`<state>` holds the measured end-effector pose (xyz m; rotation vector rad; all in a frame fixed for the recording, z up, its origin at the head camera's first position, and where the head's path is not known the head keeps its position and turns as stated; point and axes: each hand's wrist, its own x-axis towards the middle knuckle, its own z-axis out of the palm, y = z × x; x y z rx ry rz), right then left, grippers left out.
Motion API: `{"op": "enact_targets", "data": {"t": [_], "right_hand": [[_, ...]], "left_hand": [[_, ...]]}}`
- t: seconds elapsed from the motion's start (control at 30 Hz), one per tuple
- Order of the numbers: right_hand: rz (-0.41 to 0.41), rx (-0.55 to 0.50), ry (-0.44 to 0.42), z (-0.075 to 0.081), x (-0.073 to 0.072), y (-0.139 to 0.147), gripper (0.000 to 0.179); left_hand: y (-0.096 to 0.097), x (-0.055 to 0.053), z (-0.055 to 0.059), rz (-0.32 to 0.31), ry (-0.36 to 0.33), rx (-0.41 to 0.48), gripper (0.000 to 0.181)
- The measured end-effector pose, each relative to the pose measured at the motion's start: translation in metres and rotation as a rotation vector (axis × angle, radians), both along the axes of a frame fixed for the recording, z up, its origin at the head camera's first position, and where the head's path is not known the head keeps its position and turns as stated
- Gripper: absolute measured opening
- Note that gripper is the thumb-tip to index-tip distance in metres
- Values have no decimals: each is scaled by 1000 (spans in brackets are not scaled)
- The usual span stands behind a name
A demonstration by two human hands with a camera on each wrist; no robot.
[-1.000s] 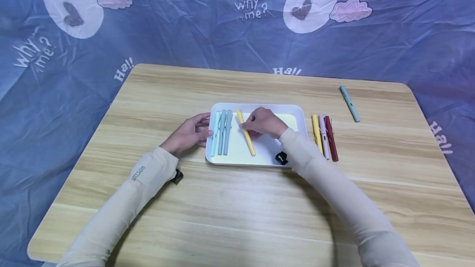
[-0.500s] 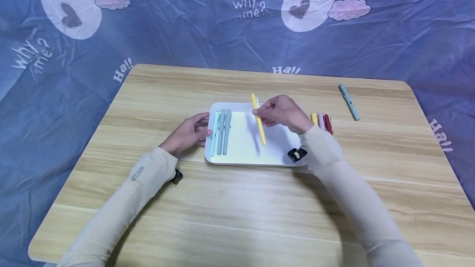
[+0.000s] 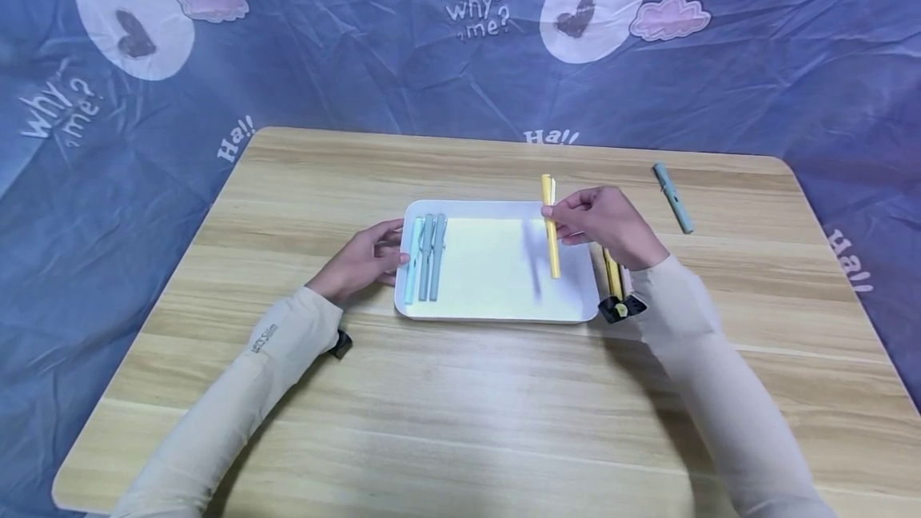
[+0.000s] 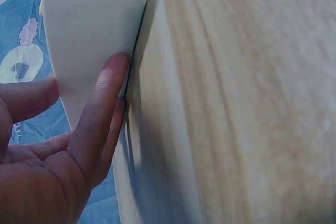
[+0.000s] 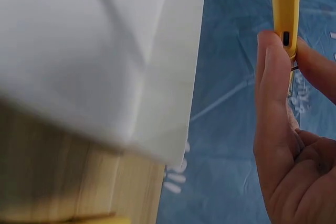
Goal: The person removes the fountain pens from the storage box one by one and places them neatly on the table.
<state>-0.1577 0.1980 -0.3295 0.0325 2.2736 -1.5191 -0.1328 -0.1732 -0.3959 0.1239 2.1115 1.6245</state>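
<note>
A yellow pen (image 3: 550, 238) is held upright over the right part of the white tray (image 3: 496, 312), its shadow falling on the tray floor. My right hand (image 3: 610, 222) pinches it between thumb and fingertips; the right wrist view shows the pen's barrel (image 5: 285, 3) rising above the fingers. At the tray's left end, my left hand (image 3: 363, 260) rests its fingertips against the outer wall, fingers fairly straight. Inside the tray, along that end, a light cyan pen (image 3: 413, 262) and two grey-blue pens (image 3: 432, 258) lie side by side.
Just right of the tray lies another yellow pen (image 3: 614, 274), partly covered by my right wrist and its black strap mount. A grey-blue pen (image 3: 673, 198) lies at the table's back right. Behind the wooden table (image 3: 432, 422) hangs a blue printed cloth (image 3: 360, 38).
My right hand has lifted the yellow pen off the tray floor and carried it rightward, turning it more upright. The left hand stays at the tray's left end.
</note>
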Motion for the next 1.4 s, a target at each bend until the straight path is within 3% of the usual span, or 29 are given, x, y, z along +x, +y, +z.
{"op": "enact_targets", "data": {"t": [0.2,0.53,0.83,1.4], "right_hand": [[-58,-37,-12,-2,6,25,43],[-136,20,17,-11,14,66,49],[-149,111,40,-25,22,97,48],[-154,117,-45,-42,25,136,25]], "left_hand": [[0,0,-2,5,6,-24,70],[-2,0,-3,9,1,-35,71],[-4,0,-4,-2,6,-1,72],[-1,0,-1,-3,7,-4,72]]}}
